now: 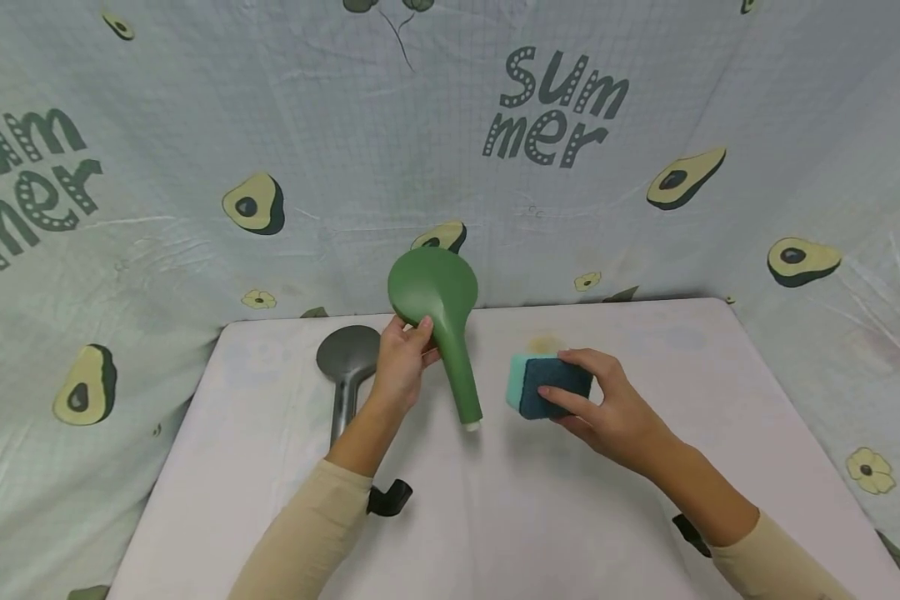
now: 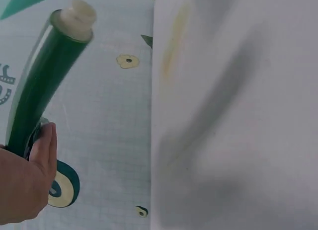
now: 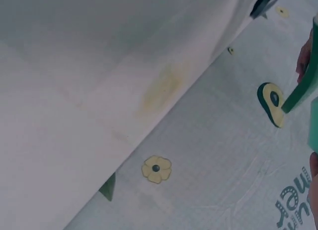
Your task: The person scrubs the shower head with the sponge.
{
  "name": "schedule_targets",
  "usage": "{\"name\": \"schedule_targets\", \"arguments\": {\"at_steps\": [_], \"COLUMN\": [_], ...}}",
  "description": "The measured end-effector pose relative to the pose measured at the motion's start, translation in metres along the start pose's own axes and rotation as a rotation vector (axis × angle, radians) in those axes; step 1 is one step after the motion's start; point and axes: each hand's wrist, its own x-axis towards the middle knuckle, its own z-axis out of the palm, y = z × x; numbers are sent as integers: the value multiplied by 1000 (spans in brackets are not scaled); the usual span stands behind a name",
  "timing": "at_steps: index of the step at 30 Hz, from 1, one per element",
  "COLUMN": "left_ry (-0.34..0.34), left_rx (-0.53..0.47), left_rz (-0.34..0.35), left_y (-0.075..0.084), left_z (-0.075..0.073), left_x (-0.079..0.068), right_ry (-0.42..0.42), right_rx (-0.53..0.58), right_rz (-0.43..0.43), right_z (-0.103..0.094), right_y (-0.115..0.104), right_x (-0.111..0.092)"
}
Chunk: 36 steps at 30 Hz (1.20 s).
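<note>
My left hand [image 1: 403, 362] grips a green shower head [image 1: 437, 292] near its neck, above the table. Its handle slants down toward me and ends in a white threaded tip [image 2: 78, 19], large in the left wrist view. To the right, my right hand [image 1: 615, 412] pinches a sponge [image 1: 558, 387] between thumb and fingers, with a dark blue scouring face and a light teal body. The sponge is apart from the shower head's handle. A dark grey shower head [image 1: 348, 354] lies on the table left of my left hand, its handle partly hidden by my forearm.
The pale table [image 1: 570, 500] meets a hanging cloth [image 1: 345, 150] printed with avocados at its back edge. A yellowish stain [image 3: 164, 88] marks the tabletop near that edge. Small black parts [image 1: 390, 498] sit beside my forearms.
</note>
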Motion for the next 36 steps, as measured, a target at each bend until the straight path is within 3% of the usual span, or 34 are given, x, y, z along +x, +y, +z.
{"name": "schedule_targets", "arguments": {"at_steps": [10,19,30,36], "left_ry": [-108,-134,-162,-134], "left_rx": [138,192,280,343], "left_rz": [-72,-144,-263,-291], "left_y": [-26,-48,-70,-82], "left_z": [-4,2,14,21], "left_x": [10,11,16,20], "right_ry": [-65,-177,-183,-186], "right_rx": [38,60,84,108], "right_rz": [198,350,468,489], "right_z": [-2,-5,-9,-13], "right_y": [25,50,70,70], "right_x": [-22,-37,-46,-46]}}
